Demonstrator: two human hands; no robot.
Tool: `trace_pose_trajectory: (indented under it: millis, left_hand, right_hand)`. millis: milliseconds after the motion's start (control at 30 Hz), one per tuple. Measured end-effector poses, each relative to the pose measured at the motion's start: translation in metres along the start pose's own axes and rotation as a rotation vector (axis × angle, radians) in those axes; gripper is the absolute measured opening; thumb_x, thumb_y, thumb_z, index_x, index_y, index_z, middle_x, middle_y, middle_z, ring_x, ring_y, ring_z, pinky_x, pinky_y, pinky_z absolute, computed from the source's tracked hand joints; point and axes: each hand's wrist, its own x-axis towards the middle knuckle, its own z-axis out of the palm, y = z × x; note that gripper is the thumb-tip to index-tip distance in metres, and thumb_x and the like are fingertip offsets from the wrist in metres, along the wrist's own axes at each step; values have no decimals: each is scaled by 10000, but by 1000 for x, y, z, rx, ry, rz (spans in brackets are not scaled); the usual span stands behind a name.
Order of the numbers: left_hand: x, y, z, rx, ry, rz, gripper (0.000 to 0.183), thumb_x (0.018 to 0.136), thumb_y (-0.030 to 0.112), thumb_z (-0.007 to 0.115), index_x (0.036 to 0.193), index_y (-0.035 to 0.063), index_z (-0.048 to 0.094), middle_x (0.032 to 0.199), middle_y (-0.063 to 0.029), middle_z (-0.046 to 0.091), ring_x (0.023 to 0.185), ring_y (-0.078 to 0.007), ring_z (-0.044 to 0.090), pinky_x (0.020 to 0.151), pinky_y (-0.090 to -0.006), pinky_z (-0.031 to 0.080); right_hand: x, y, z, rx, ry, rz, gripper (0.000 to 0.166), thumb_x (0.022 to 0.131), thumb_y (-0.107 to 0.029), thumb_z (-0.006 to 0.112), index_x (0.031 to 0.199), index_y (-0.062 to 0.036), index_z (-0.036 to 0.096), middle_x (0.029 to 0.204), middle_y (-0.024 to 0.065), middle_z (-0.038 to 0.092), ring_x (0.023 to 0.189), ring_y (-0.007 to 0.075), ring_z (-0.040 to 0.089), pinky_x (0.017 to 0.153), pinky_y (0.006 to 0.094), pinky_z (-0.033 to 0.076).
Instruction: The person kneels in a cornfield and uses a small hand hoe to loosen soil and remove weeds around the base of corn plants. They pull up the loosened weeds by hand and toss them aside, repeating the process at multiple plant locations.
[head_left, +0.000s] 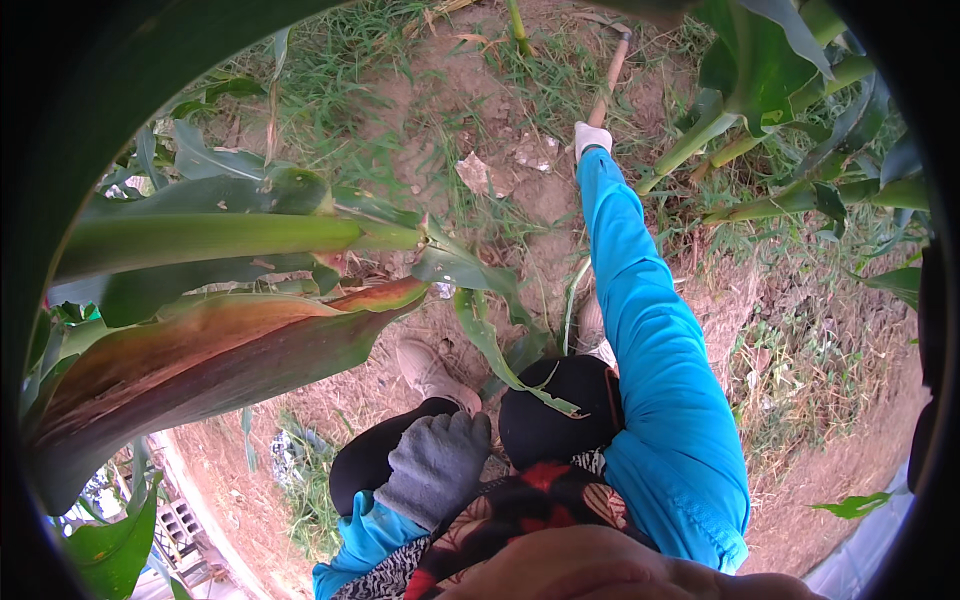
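My right hand (592, 138), in a whitish glove, grips the wooden handle (611, 79) of a sickle at the end of my outstretched arm. Its thin curved blade (602, 20) lies low over grass and soil at the top of the view, pointing left. Close to my body, my left hand (439, 465) wears a grey knit glove and rests by my left knee. Its fingers are curled together; no object shows in them, though the palm is hidden. Between the hands, a torn green leaf (484, 337) hangs in front of my right knee.
Tall maize stalks lean in from the left (247, 236) and right (686, 154), with broad leaves across the view. Grass tufts (337, 97) grow on bare soil, and a dry pale leaf (476, 174) lies ahead. Perforated blocks (178, 521) sit at lower left.
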Motion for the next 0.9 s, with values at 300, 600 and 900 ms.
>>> trace_pose_trajectory:
  millis: [300,600,900]
  left_hand:
    - [1,3,-2,-5,67,18,177,807,118,614,970,47,617,765,-56,577,681,-219,618,574,-355,490]
    - [1,4,-9,11,38,57,192,817,122,608,993,48,632,779,-56,581,684,-217,615,574,-355,489]
    - [2,3,-8,34,-3,54,235,825,135,594,1037,40,632,785,-62,584,704,-229,624,608,-358,494]
  right_hand:
    - [-162,169,-109,50,-128,-115,344,859,-295,706,954,27,632,714,72,624,530,188,591,501,353,471]
    - [-176,140,-202,434,-786,442,232,890,-190,713,979,-78,530,667,7,505,484,144,499,423,325,478]
    - [-153,64,-78,584,-150,20,242,848,-120,715,952,-43,510,670,44,517,425,158,486,369,337,492]
